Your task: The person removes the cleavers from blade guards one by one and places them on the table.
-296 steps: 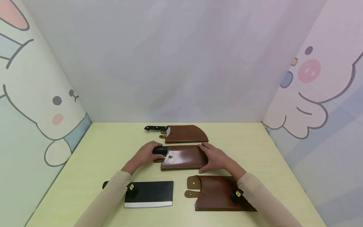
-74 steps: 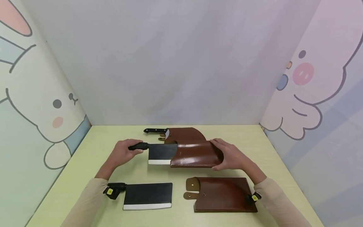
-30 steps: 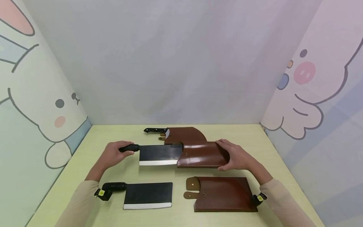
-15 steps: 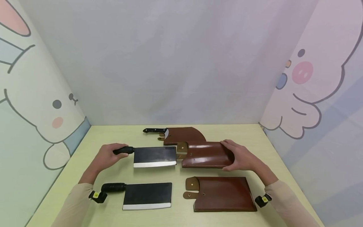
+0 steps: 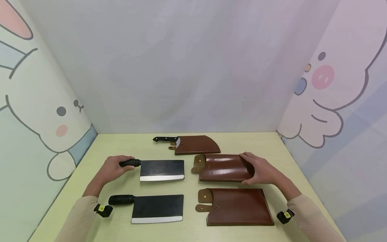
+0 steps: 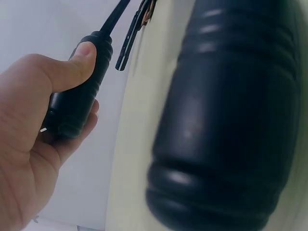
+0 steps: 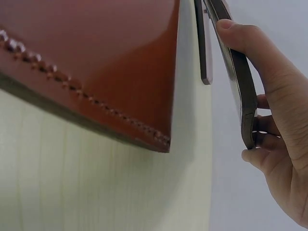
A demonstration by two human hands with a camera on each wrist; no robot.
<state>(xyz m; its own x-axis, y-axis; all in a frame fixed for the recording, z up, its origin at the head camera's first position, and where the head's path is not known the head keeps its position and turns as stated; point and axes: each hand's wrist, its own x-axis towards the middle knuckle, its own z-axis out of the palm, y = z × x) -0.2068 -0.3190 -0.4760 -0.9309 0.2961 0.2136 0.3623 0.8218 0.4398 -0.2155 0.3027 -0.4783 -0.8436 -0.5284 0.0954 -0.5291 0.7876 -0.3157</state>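
My left hand [image 5: 112, 168] grips the black handle of a cleaver [image 5: 162, 169], whose dark blade with a bright edge points right. In the left wrist view, the thumb lies along that handle [image 6: 81, 91] and the fingers wrap underneath. On the right, my right hand [image 5: 262, 170] holds the far end of a glossy brown leather knife sheath [image 5: 226, 167], thumb on one edge and fingers on the other. The sheath's strap tabs face the cleaver, with a gap between blade and sheath. The right wrist view shows the held sheath [image 7: 242, 79] edge-on.
A second cleaver [image 5: 158, 209] lies in front of the left hand, edge toward me. Beside it lies a second brown sheath [image 5: 239, 206], tabs to the left. Behind, a black-handled knife sits in a rounded brown sheath [image 5: 198, 144]. A pale wall [image 5: 187, 67] bounds the table's back.
The cleaver has been drawn leftward out of the sheath, which has moved right. Over the last half second both have come lower and nearer me.
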